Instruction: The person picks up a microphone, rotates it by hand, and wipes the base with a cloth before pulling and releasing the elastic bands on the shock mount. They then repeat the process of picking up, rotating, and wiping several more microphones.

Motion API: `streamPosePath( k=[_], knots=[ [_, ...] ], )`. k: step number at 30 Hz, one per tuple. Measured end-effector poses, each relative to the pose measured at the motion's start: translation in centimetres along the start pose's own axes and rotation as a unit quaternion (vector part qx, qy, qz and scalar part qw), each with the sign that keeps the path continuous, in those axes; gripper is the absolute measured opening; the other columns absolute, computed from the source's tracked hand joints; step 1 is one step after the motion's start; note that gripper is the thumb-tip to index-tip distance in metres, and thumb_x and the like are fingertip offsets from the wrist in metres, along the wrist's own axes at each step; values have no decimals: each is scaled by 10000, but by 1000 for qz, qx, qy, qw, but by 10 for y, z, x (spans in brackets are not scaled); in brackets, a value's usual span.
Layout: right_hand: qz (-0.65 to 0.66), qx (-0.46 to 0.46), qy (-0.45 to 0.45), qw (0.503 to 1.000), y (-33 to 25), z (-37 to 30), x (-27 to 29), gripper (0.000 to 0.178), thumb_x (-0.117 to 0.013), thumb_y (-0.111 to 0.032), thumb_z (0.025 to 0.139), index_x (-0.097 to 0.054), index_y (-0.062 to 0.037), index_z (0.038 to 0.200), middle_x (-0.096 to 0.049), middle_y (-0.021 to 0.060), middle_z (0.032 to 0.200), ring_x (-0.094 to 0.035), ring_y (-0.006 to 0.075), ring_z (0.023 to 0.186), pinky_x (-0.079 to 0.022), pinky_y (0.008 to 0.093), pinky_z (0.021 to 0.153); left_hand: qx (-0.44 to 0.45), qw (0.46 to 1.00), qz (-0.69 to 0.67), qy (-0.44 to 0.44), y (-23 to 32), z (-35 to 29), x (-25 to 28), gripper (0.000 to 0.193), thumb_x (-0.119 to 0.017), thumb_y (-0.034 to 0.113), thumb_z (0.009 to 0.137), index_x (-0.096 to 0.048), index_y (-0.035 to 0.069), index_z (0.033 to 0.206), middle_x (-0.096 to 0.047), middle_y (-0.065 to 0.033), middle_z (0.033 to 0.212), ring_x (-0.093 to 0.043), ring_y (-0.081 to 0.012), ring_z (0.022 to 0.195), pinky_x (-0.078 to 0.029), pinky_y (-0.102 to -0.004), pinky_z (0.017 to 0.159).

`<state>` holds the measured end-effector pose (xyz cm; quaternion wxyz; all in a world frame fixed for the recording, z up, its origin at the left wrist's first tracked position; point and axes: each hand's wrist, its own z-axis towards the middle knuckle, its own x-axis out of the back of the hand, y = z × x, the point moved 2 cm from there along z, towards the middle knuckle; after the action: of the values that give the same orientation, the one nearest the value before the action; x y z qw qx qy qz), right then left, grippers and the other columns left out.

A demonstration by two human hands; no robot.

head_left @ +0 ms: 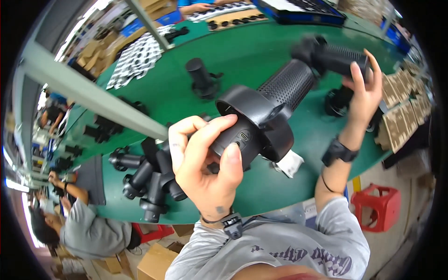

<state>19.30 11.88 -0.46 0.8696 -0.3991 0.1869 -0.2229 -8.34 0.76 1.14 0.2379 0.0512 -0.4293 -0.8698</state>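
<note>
My left hand (203,175) is closed around the end of a black cylindrical device (287,86) with a perforated barrel and a wide collar. A small charging port shows on the end between thumb and index finger. Up and to the right, my right hand (366,95) grips a second black device (343,59) with a ribbed barrel, partly blurred by motion. Its head overlaps the far end of the first device; whether they touch I cannot tell. Below the right hand, another black part (337,101) rests on the green table (252,196).
One black device (200,77) stands upright farther back. Several more lie piled (154,182) at left, near a grey metal post (100,88). A white packet (290,163) lies centrally; cardboard dividers (401,123) stand right. A red stool (375,207) is below. Another person (95,228) sits left.
</note>
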Motion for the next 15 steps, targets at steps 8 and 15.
streamPosePath(
  k=[8, 15],
  knots=[
    [-398, -75, -301, 863, 36, -11, -15, 514, -732, -206, 711, -579, -59, 1180, -651, 167, 1011, -641, 281, 942, -474, 339, 846, 12, 994, -77, 80, -5, -3, 12, 364, -683, 38, 742, -594, -38, 1087, -391, -83, 1101, -572, -152, 875, -535, -226, 633],
    [-148, 34, -156, 976, 3, -15, -23, 577, -656, -368, 836, -530, -15, 1275, -572, 184, 1237, -560, 257, 1129, -501, 357, 865, -39, 996, -43, 64, -4, -7, 1, 398, -734, 46, 695, -604, -26, 1064, -420, -95, 1067, -585, -143, 806, -527, -211, 579]
  ],
)
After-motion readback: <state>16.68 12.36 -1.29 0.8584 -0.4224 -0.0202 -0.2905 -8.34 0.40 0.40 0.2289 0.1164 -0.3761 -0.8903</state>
